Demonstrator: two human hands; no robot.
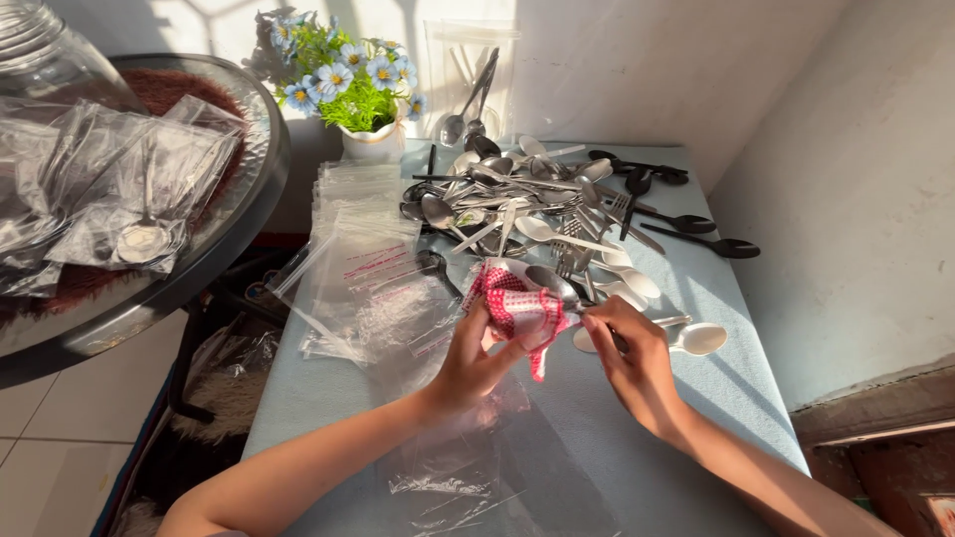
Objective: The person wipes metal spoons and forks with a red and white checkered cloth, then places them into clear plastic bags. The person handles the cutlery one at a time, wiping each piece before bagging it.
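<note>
Gripping a checked cloth (514,308) and metal spoon (553,282), both hands (477,358) (632,358) work over a pale-blue table (736,388) by white walls (856,179).

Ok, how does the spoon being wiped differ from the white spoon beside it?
The metal spoon is shiny steel, lifted and held by both hands in a checked cloth; the white spoon is matte plastic and lies loose on the table. Both are spoons of similar shape.
</note>
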